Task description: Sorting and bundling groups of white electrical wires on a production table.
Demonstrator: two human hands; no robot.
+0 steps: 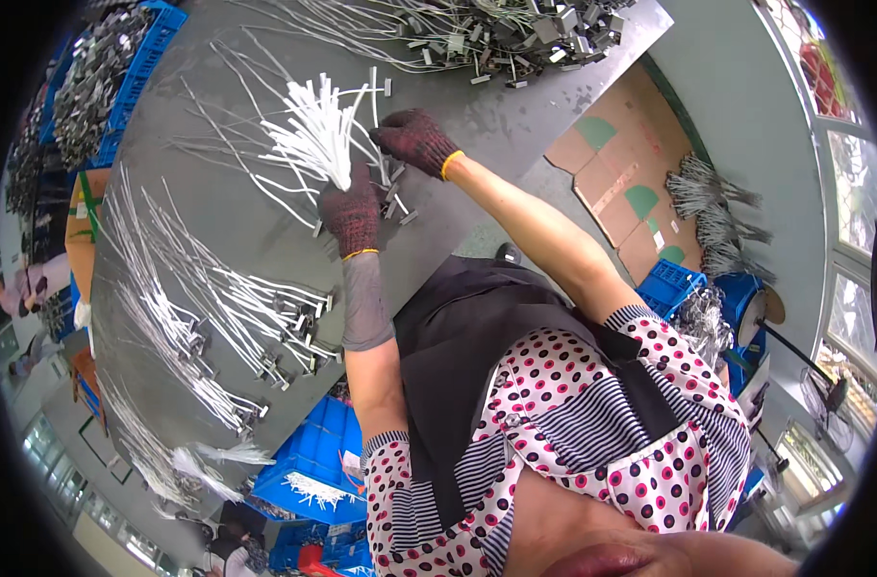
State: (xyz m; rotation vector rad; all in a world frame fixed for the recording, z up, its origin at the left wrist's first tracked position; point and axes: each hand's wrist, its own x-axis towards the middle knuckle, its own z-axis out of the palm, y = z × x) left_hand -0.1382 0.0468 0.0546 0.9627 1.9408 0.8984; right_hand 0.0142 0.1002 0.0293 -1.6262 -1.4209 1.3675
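The left hand [351,213], gloved, grips a fanned bunch of white wires [315,135] above the grey table [515,135], while the right hand [414,139] pinches loose wires beside it; ends are best kept level.

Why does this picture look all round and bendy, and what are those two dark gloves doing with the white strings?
The picture comes from a camera worn on a person's head, looking down, and its wide lens bends straight edges. The left hand in a dark knitted glove grips a bunch of white wires that fan out above the fist. The right hand, gloved too, reaches to the grey table beside the bunch; I cannot tell whether it holds anything. More white wires with small metal ends lie in rows on the table, and a pile of metal pieces sits at the far edge. Blue crates stand below.
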